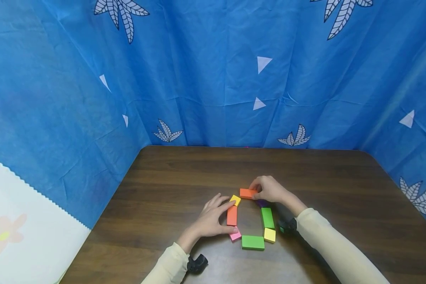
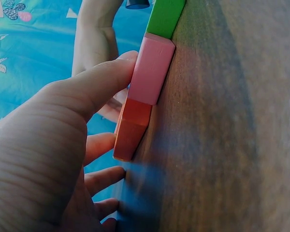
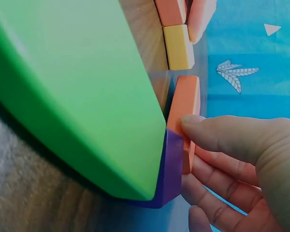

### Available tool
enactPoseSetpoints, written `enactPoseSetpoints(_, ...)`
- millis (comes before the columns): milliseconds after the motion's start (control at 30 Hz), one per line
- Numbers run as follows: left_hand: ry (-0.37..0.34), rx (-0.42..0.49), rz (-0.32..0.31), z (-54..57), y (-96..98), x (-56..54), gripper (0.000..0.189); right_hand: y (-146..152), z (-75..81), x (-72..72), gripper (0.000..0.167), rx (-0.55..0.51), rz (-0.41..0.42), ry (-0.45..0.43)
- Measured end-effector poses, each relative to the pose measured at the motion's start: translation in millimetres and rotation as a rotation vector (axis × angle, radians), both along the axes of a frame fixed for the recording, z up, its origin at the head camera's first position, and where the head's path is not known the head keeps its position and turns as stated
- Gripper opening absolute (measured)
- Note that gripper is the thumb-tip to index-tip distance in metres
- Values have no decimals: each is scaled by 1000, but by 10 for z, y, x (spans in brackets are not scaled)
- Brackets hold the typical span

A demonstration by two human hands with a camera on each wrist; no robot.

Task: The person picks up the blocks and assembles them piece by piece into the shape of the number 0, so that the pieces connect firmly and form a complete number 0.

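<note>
Coloured wooden blocks form a rough ring on the table. At its far side my right hand (image 1: 271, 190) pinches an orange block (image 1: 246, 193) between thumb and fingers. Next to that block is a purple block (image 3: 170, 171), partly hidden by the hand in the head view. My left hand (image 1: 210, 219) spreads along the left side. Its thumb touches the pink block (image 1: 236, 236), and its index fingertip is at a yellow block (image 1: 236, 199). Between those two lies an orange-red block (image 1: 232, 217). The other left fingers stretch outward.
A green block (image 1: 253, 243) closes the near side of the ring. On the right are a second yellow block (image 1: 269, 235) and another green block (image 1: 268, 217). Blue curtain (image 1: 206, 79) hangs behind the brown wooden table (image 1: 184, 169). Black wrist devices (image 1: 197, 264) sit under both forearms.
</note>
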State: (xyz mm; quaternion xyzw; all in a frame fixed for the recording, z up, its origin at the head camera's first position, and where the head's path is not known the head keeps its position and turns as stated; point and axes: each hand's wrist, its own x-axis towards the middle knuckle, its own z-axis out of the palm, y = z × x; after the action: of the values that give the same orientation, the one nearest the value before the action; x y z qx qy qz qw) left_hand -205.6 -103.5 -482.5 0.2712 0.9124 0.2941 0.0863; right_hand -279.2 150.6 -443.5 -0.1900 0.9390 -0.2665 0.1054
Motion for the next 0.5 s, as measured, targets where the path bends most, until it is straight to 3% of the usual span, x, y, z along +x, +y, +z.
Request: enactPoseSetpoints(500, -1, 0, 0, -14, 2, 1, 85, -14, -46, 6, 23, -14, 8, 3)
